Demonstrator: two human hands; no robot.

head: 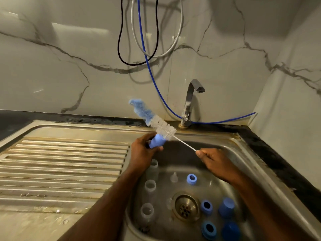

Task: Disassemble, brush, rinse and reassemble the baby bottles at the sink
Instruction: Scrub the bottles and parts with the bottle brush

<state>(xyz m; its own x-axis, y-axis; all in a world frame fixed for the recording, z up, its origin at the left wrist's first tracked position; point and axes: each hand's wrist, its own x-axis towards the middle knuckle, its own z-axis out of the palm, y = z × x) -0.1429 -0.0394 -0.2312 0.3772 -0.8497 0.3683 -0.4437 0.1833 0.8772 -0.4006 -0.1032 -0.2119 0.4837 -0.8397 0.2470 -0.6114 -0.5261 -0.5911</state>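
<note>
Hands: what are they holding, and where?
Left hand grips a blue bottle part; right hand pinches the bottle brush by its wire handle.

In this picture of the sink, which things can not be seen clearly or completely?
Head view only:
- Blue part gripped by the left hand: fingers cover most of it; kind unclear.
- Brush handle: inside the right hand.
- Dark blue cap: cut by the bottom edge.
- Clear bottles: the left forearm covers parts.
- Tap water: no stream discernible.

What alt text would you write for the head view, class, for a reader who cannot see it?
Over a steel sink, the left hand holds a blue bottle part while the right hand holds a bottle brush by its wire. Clear bottles and blue rings lie in the basin.
</note>
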